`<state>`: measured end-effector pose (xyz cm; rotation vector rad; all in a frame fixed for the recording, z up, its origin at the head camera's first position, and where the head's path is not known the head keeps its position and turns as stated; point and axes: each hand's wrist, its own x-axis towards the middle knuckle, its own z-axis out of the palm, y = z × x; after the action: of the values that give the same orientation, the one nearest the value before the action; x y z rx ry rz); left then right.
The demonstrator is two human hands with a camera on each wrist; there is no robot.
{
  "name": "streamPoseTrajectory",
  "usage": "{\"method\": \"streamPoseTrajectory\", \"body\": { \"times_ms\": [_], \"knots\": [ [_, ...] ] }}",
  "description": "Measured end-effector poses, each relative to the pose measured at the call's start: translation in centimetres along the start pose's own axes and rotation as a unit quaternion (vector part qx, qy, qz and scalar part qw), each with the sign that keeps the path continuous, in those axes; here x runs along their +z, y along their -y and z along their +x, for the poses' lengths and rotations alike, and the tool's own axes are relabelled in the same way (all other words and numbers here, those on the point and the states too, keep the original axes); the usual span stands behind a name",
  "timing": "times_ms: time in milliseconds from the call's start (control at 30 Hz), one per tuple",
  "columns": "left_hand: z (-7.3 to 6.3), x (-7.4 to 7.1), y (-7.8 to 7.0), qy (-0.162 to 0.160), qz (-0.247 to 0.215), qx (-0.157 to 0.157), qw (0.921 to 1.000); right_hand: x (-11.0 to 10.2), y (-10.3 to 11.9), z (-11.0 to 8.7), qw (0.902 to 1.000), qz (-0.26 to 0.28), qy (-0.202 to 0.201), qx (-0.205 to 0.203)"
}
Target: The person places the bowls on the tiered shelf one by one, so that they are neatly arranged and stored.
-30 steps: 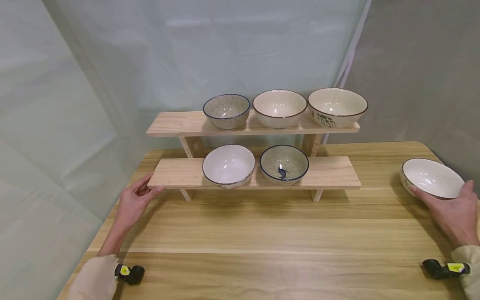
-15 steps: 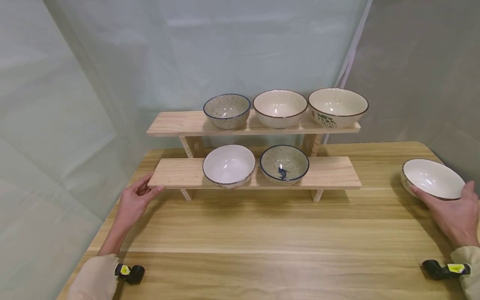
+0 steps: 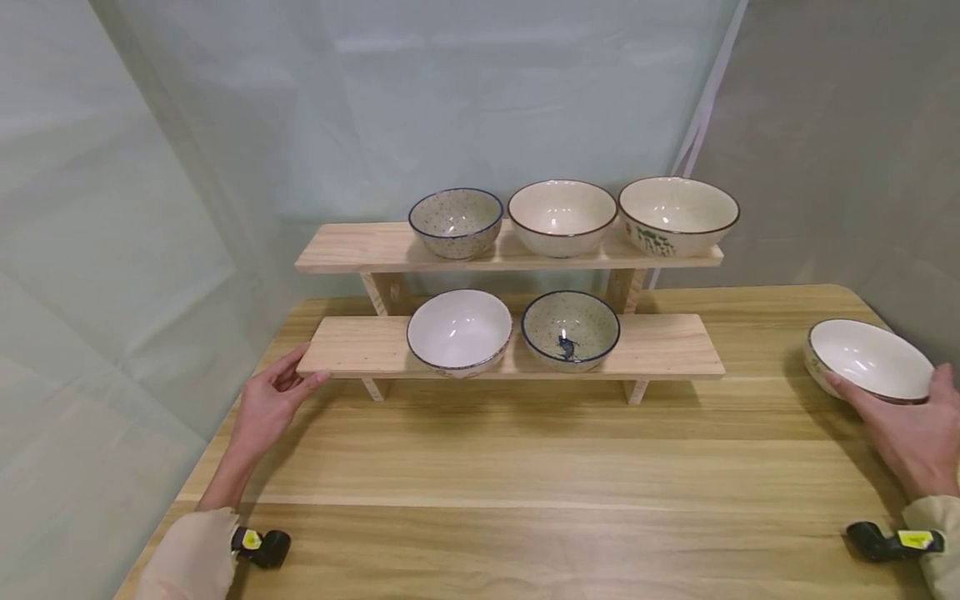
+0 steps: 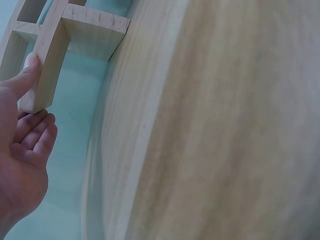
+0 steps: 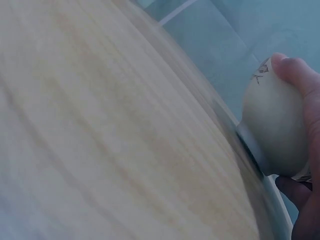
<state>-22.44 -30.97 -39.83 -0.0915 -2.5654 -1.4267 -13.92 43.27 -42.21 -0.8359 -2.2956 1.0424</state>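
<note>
My left hand [image 3: 268, 400] pinches the left end of the lower board of a two-tier wooden shelf [image 3: 352, 343]. In the left wrist view, its thumb [image 4: 31, 65] lies on the board's front edge while the other fingers curl at the board's end. At the far right, my right hand [image 3: 911, 429] grips a white bowl [image 3: 870, 358] with a dark rim, thumb on the near side and fingers round the right side. The right wrist view has this bowl [image 5: 275, 120] from the side, its foot at the tabletop and a small dark pattern near the thumb.
On the lower board stand a white bowl [image 3: 459, 329] and a speckled bowl [image 3: 570, 329] with a blue figure inside. The upper board bears a speckled blue-rimmed bowl [image 3: 456, 223] and two cream bowls [image 3: 561, 218] with brown rims. Pale sheeting [image 3: 487, 100] hangs behind the wooden table [image 3: 480, 467].
</note>
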Motion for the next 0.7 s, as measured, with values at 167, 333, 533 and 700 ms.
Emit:
{"method": "streamPoseTrajectory", "body": {
  "times_ms": [167,333,533,700],
  "knots": [
    [0.0,0.0,0.0,0.002,-0.006,0.0,1.0,0.3,0.0,0.1,0.9992,0.029,-0.024,-0.013],
    [0.0,0.0,0.0,0.003,-0.012,0.003,0.9999,0.5,0.3,0.0,0.9965,0.073,-0.038,-0.017],
    [0.0,0.0,0.0,0.005,-0.018,0.004,0.9998,0.5,0.8,-0.4,0.9907,0.135,-0.016,-0.013],
    [-0.1,0.0,-0.1,0.005,-0.017,0.0,0.9998,0.5,1.0,-0.6,0.9939,0.1,-0.03,-0.037]
  ]
}}
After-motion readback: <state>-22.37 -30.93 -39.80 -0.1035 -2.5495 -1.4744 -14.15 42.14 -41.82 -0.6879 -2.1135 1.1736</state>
